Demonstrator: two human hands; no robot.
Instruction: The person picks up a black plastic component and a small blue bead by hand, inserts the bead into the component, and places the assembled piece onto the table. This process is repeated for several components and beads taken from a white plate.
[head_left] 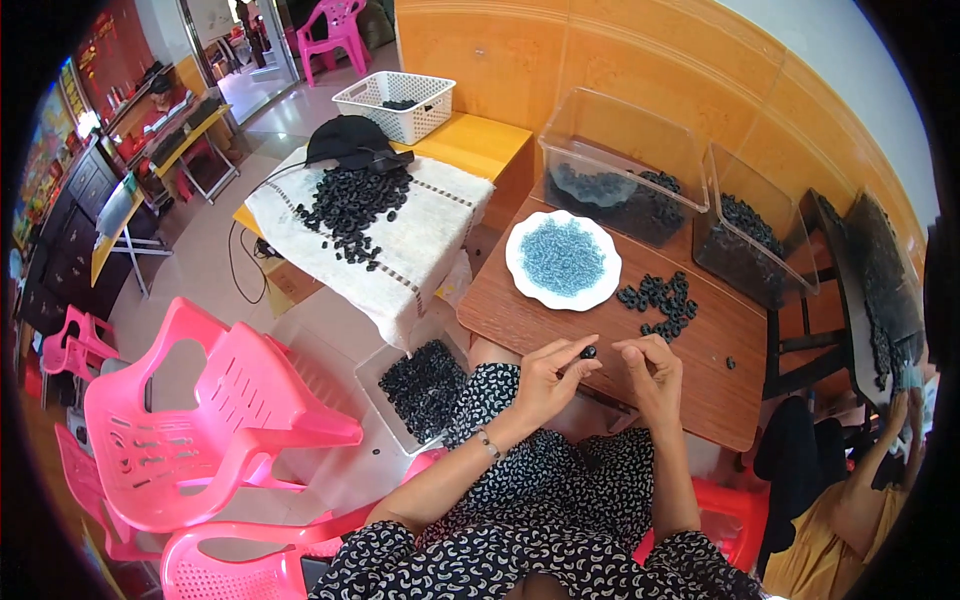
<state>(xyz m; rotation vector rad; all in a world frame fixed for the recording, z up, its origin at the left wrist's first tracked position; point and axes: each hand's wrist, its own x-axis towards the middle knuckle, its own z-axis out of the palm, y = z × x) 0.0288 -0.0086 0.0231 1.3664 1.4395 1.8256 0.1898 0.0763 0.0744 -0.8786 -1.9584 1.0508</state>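
Note:
My left hand (pixel 551 380) pinches a small round black part (pixel 589 352) between thumb and fingertips, just over the near edge of the brown table (pixel 700 392). Beside it, my right hand (pixel 655 382) has its thumb and forefinger pressed together; whatever they hold is too small to make out. The hands are close but apart. Beyond them stands a white scalloped plate (pixel 560 301) heaped with tiny clear bluish pieces (pixel 562 257). To its right lies a loose cluster of black ring-like parts (pixel 660 298), with a single one (pixel 731 362) farther right.
Clear plastic bins (pixel 625 125) of black parts line the table's back. At left, a cloth-covered table (pixel 440 215) bears a black heap (pixel 355 205) and white basket (pixel 425 118). A floor bin (pixel 372 378) and pink chairs (pixel 235 400) stand left. Another person's arm (pixel 868 475) is at right.

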